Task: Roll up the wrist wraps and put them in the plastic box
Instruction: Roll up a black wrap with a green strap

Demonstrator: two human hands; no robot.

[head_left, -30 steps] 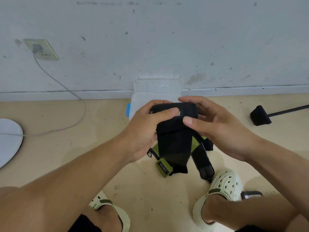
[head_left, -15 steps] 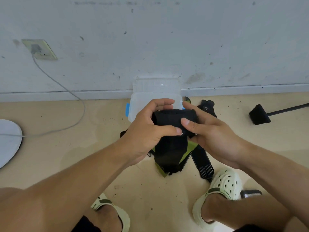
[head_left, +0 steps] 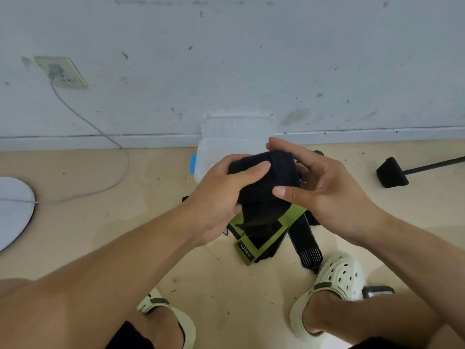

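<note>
A black wrist wrap (head_left: 271, 177), partly rolled into a thick coil, is held above the floor between both hands. My left hand (head_left: 221, 197) grips its left side with the thumb on top. My right hand (head_left: 324, 190) holds the right side, thumb pressed on the front. The wrap's loose tail hangs down to a green end with a label (head_left: 247, 250). More black straps (head_left: 305, 240) lie on the floor under it. The clear plastic box (head_left: 208, 154) sits open against the wall behind my hands, its lid (head_left: 236, 127) leaning up.
A grey cable (head_left: 100, 132) runs from a wall socket (head_left: 61, 71) to a white round object (head_left: 12, 210) at the left. A black foot on a rod (head_left: 391, 173) lies at the right. My feet in pale clogs (head_left: 337, 275) stand near the straps.
The roll has grown thicker as my hands turned it, and the hanging tail is shorter. My right hand's fingers have shifted over the top of the roll.
</note>
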